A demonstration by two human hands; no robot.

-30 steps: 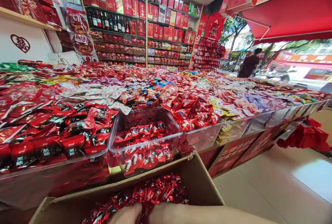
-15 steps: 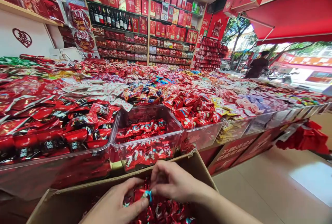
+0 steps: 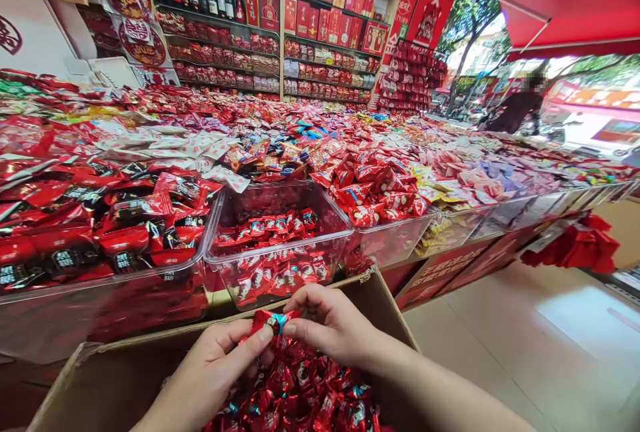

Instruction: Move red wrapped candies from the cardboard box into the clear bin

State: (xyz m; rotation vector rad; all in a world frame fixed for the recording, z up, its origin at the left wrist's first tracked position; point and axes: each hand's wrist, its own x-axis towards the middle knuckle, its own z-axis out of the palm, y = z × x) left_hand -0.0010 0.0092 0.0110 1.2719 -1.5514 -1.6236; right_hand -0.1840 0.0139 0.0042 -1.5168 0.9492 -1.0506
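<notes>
At bottom centre, your left hand (image 3: 213, 362) and right hand (image 3: 340, 325), each closed to a fingertip pinch, hold one red wrapped sweet (image 3: 275, 321) above the loose sweets (image 3: 320, 400) in the cardboard box (image 3: 397, 319). Pinch its ends lightly, sparing the wrapper. Beyond, a clear bin (image 3: 280, 249) stands mid-frame; shelves (image 3: 281, 79) fill upper centre, pale floor (image 3: 480, 332) lower right.

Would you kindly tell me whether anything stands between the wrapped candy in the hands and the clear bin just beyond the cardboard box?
Yes: the far wall of the cardboard box, then the front wall of the clear bin. The bin's top is open, so above both walls nothing visible seems to block the wrapped candy.
</notes>
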